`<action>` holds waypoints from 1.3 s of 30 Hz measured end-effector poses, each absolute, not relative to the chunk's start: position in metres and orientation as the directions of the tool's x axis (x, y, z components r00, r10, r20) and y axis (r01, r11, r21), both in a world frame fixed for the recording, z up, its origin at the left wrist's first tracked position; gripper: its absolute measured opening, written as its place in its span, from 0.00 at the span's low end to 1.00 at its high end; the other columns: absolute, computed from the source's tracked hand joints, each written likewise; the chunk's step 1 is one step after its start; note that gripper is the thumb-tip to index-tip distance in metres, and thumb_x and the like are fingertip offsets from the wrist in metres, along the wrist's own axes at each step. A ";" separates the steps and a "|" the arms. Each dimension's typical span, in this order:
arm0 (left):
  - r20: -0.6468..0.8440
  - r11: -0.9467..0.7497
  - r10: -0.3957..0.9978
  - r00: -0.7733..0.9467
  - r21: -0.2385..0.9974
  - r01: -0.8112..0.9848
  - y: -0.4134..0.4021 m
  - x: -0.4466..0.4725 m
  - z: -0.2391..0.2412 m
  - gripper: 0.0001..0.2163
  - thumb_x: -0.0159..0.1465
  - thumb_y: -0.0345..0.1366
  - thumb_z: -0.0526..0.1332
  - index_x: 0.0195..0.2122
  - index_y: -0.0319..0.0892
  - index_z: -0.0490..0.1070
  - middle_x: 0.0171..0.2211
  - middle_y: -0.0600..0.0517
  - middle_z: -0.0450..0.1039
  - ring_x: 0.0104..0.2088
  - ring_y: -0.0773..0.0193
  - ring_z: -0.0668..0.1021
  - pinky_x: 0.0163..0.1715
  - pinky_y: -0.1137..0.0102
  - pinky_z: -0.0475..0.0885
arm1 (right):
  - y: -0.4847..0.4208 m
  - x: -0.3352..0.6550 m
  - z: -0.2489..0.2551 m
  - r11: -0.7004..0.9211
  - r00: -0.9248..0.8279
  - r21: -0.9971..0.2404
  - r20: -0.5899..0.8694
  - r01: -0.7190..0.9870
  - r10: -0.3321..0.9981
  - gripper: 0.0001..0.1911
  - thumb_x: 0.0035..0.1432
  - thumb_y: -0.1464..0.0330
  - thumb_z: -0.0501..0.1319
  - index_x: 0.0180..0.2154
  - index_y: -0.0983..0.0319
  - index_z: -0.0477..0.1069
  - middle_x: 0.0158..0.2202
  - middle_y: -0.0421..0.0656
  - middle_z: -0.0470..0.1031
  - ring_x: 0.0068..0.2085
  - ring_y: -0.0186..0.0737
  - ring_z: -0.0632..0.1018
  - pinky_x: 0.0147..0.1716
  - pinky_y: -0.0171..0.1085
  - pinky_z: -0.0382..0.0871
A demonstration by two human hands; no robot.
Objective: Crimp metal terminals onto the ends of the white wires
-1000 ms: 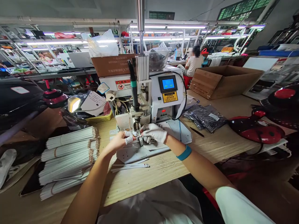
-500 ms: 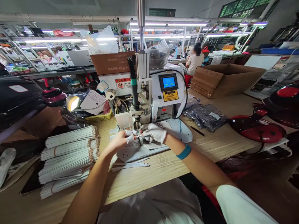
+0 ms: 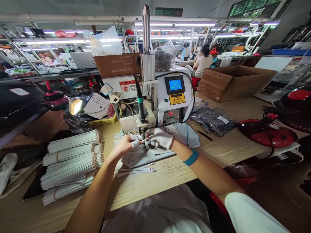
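1. the left hand [image 3: 123, 145] is working at the foot of a white bench machine [image 3: 170, 110], its fingers [image 3: 134, 141], with white-covered tips, curling closed and seeming to pinch thin white wires [image 3: 132, 149]
2. the right hand [image 3: 160, 137], in a white glove, is reaching in from the other side, its gloved fingers [image 3: 153, 143] clenching around or just against a small metal piece [image 3: 146, 145], though the exact grip is partly hidden
3. the wires and the metal piece are sitting between the hands, just below the machine's head and above a white perforated plate [image 3: 138, 159]
4. the hands are nearly touching, which seems to suit this close work: a firm, short pinch near the metal piece is likely giving the best control, with the wrists resting low and the wires kept from twisting
5. bundles of white wires with copper-coloured ends [image 3: 73, 161] are lying on the wooden workbench [image 3: 157, 184] beside the left forearm, while loose white strips [image 3: 136, 171] are lying just below the plate
6. a blue wristband [image 3: 191, 157] is circling the right wrist, and a co-worker [image 3: 201, 63] is sitting at a far bench
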State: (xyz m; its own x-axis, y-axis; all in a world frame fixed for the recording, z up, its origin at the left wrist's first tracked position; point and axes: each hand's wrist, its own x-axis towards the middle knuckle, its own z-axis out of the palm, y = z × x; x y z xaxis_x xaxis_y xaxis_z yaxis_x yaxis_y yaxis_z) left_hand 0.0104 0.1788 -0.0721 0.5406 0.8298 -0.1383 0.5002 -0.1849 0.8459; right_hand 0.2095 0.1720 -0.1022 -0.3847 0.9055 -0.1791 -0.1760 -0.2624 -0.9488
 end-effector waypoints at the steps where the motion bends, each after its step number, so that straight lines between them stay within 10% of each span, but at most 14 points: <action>1: -0.132 -0.193 0.819 0.559 0.854 0.484 0.179 0.010 -0.073 0.11 0.51 0.42 0.58 0.23 0.39 0.62 0.20 0.58 0.57 0.21 0.71 0.58 0.22 0.75 0.53 | 0.171 0.210 -0.101 -0.259 -0.389 -0.950 -0.175 -0.176 0.904 0.14 0.38 0.71 0.66 0.32 0.64 0.67 0.15 0.33 0.63 0.14 0.26 0.65 0.10 0.25 0.56; 39: -0.232 0.010 0.831 0.505 0.915 0.404 0.175 0.014 -0.074 0.12 0.48 0.41 0.59 0.17 0.41 0.58 0.14 0.60 0.53 0.17 0.73 0.54 0.18 0.74 0.47 | 0.163 0.207 -0.091 -0.275 -0.320 -0.955 -0.228 -0.110 0.920 0.11 0.41 0.72 0.65 0.29 0.65 0.66 0.17 0.34 0.65 0.14 0.24 0.64 0.08 0.24 0.53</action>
State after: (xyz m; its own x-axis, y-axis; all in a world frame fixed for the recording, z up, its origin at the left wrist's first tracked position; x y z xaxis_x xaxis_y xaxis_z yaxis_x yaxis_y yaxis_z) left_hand 0.0136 0.1754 -0.0744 0.5054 0.8311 -0.2321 0.4040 0.0098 0.9147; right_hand 0.2074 0.1626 -0.0914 -0.3199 0.9196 -0.2281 -0.1102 -0.2752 -0.9550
